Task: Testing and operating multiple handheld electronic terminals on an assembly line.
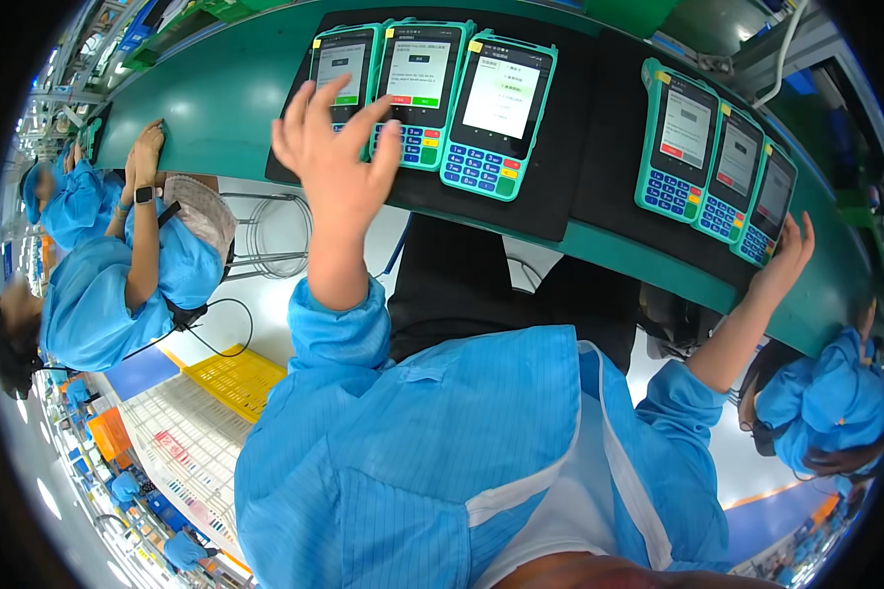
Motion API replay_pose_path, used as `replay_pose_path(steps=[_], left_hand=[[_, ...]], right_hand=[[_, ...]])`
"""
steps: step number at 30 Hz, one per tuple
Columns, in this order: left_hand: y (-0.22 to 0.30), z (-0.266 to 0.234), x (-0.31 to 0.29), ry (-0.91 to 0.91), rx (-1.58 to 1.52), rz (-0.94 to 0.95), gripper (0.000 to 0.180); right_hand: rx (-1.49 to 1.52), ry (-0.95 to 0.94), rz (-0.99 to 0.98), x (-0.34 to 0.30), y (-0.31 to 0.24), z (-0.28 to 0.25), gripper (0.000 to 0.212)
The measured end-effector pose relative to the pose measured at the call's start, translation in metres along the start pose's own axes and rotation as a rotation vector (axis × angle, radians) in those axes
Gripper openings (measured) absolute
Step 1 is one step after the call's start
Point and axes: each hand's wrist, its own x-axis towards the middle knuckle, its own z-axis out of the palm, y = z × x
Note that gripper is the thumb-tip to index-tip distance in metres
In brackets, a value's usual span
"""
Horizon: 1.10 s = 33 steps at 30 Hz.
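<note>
My left hand (339, 157) is spread over the left group of payment terminals, its fingers apart and nothing in its grasp. Beneath it, the leftmost terminal (347, 61) and the middle terminal (422, 61) are partly covered. A third terminal (502, 93), with a lit white menu, lies just right of them. All have turquoise casings and blue keypads. At the right edge, my right hand (784, 257) has its fingers stretched out beside the outermost terminal (774, 191); whether it touches the casing I cannot tell. Two more terminals, one inner (680, 123) and one central (737, 157), complete that group.
The terminals lie on black mats (599, 128) over a green bench (206, 98). A co-worker in blue (108, 294) sits at the left, another (830, 402) at the right. A white cable (788, 49) hangs at the far right. A yellow grid (234, 383) stands lower left.
</note>
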Motion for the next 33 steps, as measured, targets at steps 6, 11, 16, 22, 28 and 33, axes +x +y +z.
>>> replay_pose_path(steps=[6,11,16,22,28,33], left_hand=[[-0.027,-0.004,-0.005,0.044,0.155,-0.096,0.021],[-0.029,-0.001,-0.005,0.011,0.140,-0.122,0.023],[-0.014,-0.001,-0.001,-0.014,-0.067,0.045,0.022],[0.016,0.003,0.004,-0.132,-0.109,0.112,0.027],[0.026,0.006,0.016,-0.094,-0.103,0.106,0.027],[0.052,0.010,0.028,-0.093,-0.167,0.168,0.030]], right_hand=[[0.001,0.009,-0.005,0.000,0.002,0.002,0.039],[-0.015,0.024,0.001,0.002,0.002,0.001,0.039],[-0.008,0.028,-0.009,0.003,0.003,-0.001,0.039],[0.005,0.024,-0.006,0.007,0.005,-0.003,0.038],[0.011,0.022,0.001,0.008,-0.001,-0.001,0.036],[0.002,0.012,-0.010,0.012,-0.001,-0.009,0.035]])
